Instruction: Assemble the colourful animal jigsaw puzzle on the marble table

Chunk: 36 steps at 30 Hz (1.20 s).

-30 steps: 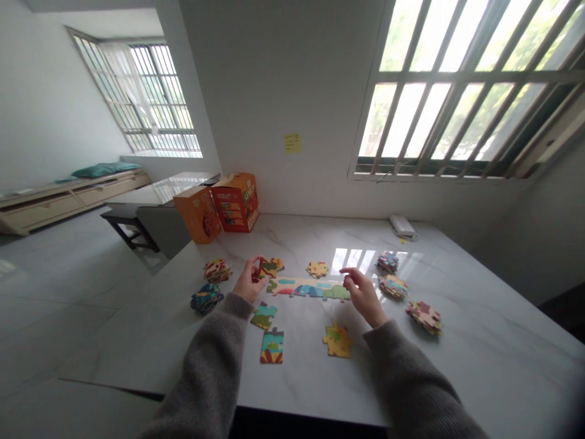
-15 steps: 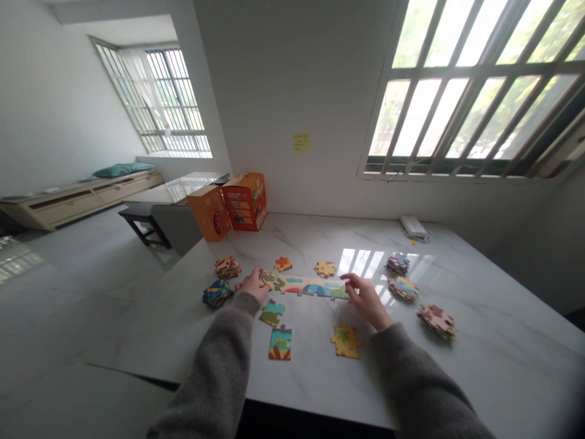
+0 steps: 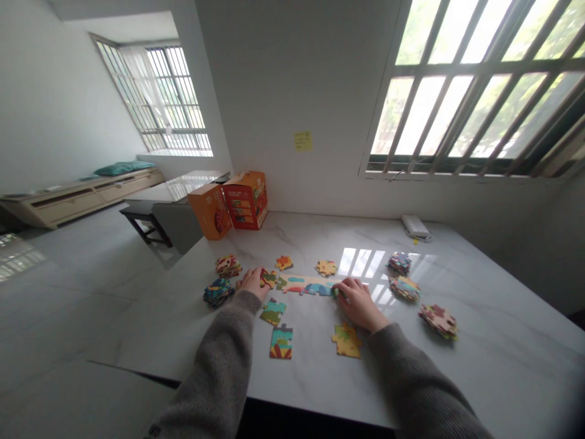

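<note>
A joined row of puzzle pieces [image 3: 304, 286], with red, blue and green shapes on a pale background, lies across the middle of the table. My left hand [image 3: 251, 283] grips a red and green puzzle piece [image 3: 269, 279] at the row's left end; I cannot tell whether it is interlocked. At the other end, the fingers of my right hand [image 3: 357, 299] are closed on a green puzzle piece [image 3: 336, 292], mostly hidden under them. Nearer me lie a teal and green piece [image 3: 273, 311], a teal piece with red and yellow [image 3: 281, 342] and a yellow piece [image 3: 347, 340].
Stacks of puzzle pieces stand left [image 3: 218, 292] and right [image 3: 437, 321] of my hands. Beyond the row are an orange piece [image 3: 284, 263] and a yellow stack [image 3: 326, 267]. Orange boxes [image 3: 247, 201] stand at the back left, a white device [image 3: 415, 227] at the back right.
My right hand has moved left, and its raised index finger has come down onto the row's right end, covering the green piece. My left hand stays at the left-end piece.
</note>
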Each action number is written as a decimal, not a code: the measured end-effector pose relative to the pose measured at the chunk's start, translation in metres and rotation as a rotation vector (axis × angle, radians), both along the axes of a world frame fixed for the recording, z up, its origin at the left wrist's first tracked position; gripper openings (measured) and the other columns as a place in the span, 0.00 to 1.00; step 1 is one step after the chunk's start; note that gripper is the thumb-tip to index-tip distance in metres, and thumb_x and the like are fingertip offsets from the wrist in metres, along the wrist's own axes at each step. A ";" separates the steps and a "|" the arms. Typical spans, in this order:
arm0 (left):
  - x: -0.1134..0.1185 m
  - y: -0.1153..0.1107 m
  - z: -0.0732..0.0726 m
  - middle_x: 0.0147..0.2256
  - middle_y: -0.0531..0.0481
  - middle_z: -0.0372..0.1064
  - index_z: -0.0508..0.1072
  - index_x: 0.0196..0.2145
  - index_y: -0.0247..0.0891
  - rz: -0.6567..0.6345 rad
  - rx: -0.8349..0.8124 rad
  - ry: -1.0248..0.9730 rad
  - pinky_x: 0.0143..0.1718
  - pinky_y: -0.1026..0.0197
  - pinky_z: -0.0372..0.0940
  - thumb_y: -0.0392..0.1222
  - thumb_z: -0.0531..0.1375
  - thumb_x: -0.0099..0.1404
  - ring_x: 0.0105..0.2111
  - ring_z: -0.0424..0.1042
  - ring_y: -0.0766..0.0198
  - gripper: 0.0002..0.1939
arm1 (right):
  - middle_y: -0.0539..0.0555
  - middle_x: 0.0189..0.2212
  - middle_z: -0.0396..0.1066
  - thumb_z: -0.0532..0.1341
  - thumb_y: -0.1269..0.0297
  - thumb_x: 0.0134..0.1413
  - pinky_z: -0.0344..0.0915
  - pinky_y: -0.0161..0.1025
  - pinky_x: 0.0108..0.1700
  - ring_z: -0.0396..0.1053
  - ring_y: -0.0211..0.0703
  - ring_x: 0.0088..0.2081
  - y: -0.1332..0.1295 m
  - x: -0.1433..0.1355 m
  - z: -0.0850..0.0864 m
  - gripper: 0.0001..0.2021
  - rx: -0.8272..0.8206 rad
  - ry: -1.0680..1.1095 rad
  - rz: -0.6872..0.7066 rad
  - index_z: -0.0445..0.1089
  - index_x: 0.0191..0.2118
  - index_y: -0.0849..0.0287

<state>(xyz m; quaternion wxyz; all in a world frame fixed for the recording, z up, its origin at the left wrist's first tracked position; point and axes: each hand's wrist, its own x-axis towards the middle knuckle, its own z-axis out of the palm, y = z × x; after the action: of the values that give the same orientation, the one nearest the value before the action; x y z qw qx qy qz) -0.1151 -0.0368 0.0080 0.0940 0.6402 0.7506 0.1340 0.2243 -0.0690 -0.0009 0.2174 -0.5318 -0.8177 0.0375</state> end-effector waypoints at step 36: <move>0.020 -0.003 0.007 0.44 0.49 0.77 0.66 0.62 0.41 -0.267 0.200 -0.660 0.38 0.64 0.69 0.32 0.53 0.59 0.34 0.74 0.64 0.32 | 0.56 0.44 0.70 0.56 0.68 0.63 0.58 0.45 0.50 0.63 0.50 0.49 -0.001 -0.001 0.002 0.12 0.016 -0.033 -0.010 0.72 0.48 0.51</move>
<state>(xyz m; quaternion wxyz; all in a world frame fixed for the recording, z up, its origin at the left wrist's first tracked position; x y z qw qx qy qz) -0.0949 -0.0393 0.0145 0.2844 0.6608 0.5731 0.3925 0.2229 -0.0697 0.0011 0.2082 -0.5344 -0.8189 0.0211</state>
